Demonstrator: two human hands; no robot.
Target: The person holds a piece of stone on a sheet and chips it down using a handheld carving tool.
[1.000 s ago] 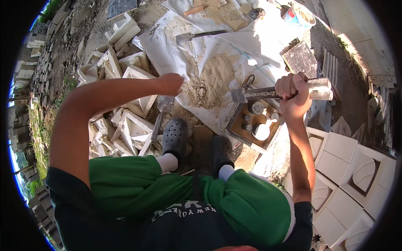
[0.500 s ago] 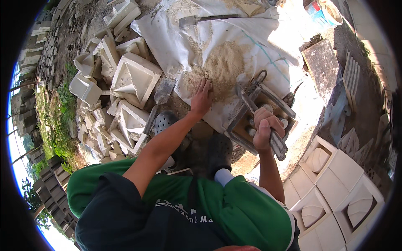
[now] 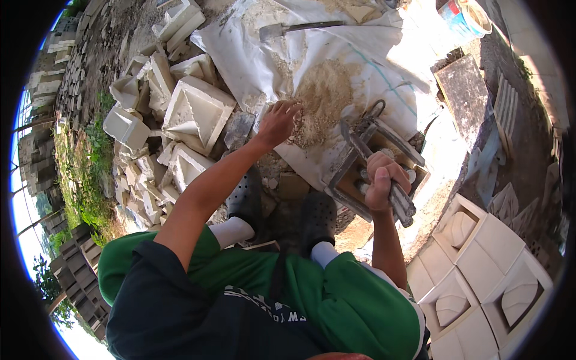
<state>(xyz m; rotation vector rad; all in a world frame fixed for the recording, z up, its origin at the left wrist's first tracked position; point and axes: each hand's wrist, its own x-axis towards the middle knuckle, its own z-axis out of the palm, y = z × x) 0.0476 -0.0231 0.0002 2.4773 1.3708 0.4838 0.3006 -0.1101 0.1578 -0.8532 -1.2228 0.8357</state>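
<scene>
My right hand [image 3: 385,180] is wrapped around a thick, grey-crusted metal bar [image 3: 401,207] that lies slantwise over an open box-shaped metal mould [image 3: 342,191]. Rounded pieces show inside the mould, partly hidden by this hand. A metal loop [image 3: 377,108] sticks up at its far end. My left hand [image 3: 279,124] rests at the left edge of a heap of sandy powder [image 3: 324,90], its fingers bent in. What lies under those fingers is hidden. The powder is spread on a white woven sheet [image 3: 384,66].
Broken pale blocks [image 3: 195,117] are piled at the left, with a flat grey blade [image 3: 239,129] beside them. A long-handled tool [image 3: 306,26] lies on the sheet. A bucket [image 3: 474,21] stands far right, above a board [image 3: 461,87]. Pale moulded blocks [image 3: 480,261] sit at lower right.
My left hand has drawn back a little to the left, and its fingers, outstretched over the powder before, are now bent. My right hand keeps its hold on the bar.
</scene>
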